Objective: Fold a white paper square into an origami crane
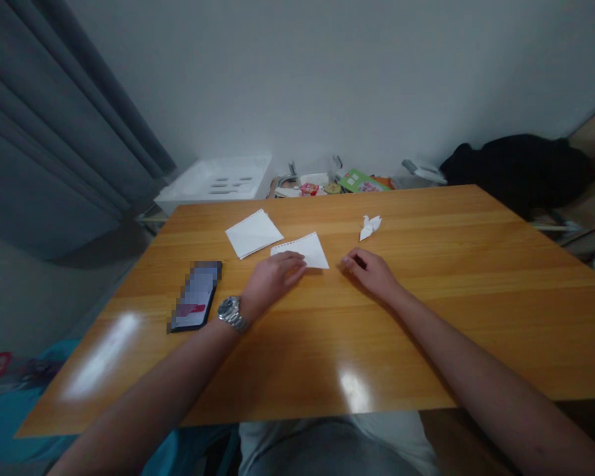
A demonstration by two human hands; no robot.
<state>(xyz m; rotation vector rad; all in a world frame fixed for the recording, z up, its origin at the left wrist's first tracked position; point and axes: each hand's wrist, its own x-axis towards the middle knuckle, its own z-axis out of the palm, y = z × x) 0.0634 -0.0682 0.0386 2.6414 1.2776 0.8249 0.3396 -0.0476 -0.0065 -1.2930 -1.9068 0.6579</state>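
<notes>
My left hand (270, 281), with a silver watch (232, 312) on the wrist, lies on the wooden table (456, 277); its fingers are stretched flat and touch the near edge of a white sheet of torn notebook paper (303, 249). My right hand (370, 271) rests on the table just right of that sheet, fingers curled loosely under, with nothing visible in them. A second white sheet (253, 233) lies further back to the left. A small folded white paper figure (369, 226) stands beyond my right hand.
A dark phone (195, 295) lies face up left of my left hand. Behind the table are a white plastic box (215, 180), small clutter on the floor (327, 183), a dark bundle of cloth (518, 165) and a grey curtain (54, 125).
</notes>
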